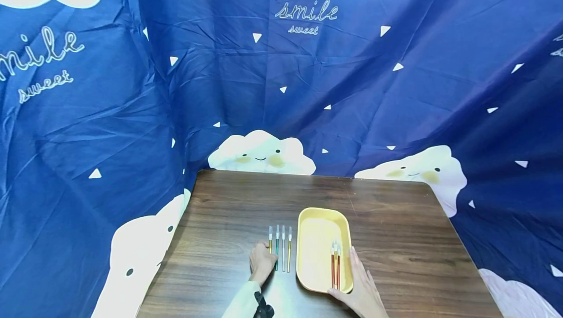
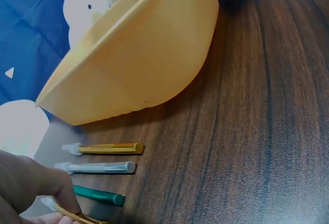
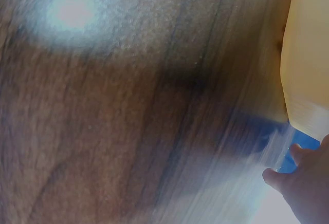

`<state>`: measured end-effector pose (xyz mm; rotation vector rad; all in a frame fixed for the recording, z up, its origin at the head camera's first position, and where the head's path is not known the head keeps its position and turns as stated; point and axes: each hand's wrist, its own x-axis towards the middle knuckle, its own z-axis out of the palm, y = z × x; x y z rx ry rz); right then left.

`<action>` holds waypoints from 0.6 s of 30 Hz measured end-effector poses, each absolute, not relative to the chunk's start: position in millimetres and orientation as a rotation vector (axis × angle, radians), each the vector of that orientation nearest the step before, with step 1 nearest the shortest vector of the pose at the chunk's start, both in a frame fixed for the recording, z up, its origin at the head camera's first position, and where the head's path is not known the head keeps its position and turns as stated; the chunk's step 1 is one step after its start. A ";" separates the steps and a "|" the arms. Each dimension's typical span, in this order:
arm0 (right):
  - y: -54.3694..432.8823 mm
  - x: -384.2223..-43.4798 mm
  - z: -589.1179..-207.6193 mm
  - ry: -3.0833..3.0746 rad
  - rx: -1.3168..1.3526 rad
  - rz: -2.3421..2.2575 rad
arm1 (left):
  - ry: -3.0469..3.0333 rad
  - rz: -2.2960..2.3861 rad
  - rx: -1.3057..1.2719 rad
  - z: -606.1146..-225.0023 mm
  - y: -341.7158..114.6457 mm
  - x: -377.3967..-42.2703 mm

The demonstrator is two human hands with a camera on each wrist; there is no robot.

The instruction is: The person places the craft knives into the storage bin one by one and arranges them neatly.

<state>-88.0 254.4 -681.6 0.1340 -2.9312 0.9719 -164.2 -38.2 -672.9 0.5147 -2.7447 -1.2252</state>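
Pickup, I judge: my left grip (image 1: 262, 261) pinches the leftmost gold tool (image 1: 270, 240), needing lifting next; my uncurled right grip (image 1: 362, 288) touches the tray (image 1: 315, 259).

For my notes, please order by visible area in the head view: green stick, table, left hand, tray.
Largest to smallest:
1. Table
2. Tray
3. Left hand
4. Green stick

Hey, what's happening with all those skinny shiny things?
A person's left hand is pinching a gold capped stick at the left end of a row on the table. Beside it lie a green one, a silver one and another gold one. The right hand touches the yellow tray, where two red sticks and a gold one lie.
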 end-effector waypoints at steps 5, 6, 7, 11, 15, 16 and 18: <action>255.1 -87.7 -680.8 -2.932 0.133 0.980 | -2.767 -1.274 0.550 -669.0 -41.4 -166.1; 255.1 -87.6 -680.5 -2.930 0.134 0.981 | -2.766 -1.281 0.552 -668.9 -42.1 -166.8; 255.2 -87.6 -680.1 -2.931 0.134 0.985 | -2.769 -1.292 0.566 -668.7 -42.7 -168.0; 255.0 -87.4 -677.9 -2.928 0.136 0.987 | -2.761 -1.324 0.545 -664.1 -44.6 -171.4; 254.7 -86.7 -676.0 -2.920 0.140 0.987 | -2.734 -1.396 0.481 -649.8 -43.7 -173.5; 254.7 -86.7 -675.6 -2.921 0.139 0.988 | -2.734 -1.409 0.473 -645.7 -43.0 -174.2; 254.7 -86.6 -675.3 -2.920 0.138 0.992 | -2.726 -1.440 0.443 -637.7 -41.6 -174.8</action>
